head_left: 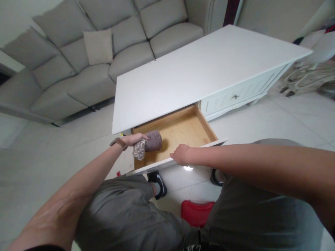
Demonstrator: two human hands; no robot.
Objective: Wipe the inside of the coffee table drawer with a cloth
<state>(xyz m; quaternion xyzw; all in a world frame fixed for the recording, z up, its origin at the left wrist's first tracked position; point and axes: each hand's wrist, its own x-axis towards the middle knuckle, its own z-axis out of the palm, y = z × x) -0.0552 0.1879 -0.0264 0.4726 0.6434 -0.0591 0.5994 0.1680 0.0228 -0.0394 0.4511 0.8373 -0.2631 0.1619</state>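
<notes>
My left hand (134,138) is closed around a fuzzy mauve-brown roll (154,141) that looks like rolled cloth. A brown-and-white patterned cloth (139,150) hangs under the same hand; whether it is part of the roll I cannot tell. Both are over the left end of a pulled-out wooden drawer (183,130). Whether the roll touches the drawer bottom is unclear. At the drawer's white front edge, my right hand (181,154) has its fingers curled over the rim, with the fingertips partly hidden.
The drawer belongs to a white coffee table (180,76), which has another closed drawer front (232,97). A grey sofa (125,45) with a beige cushion (98,46) stands behind. A red plastic object (196,212) lies on the floor between my legs.
</notes>
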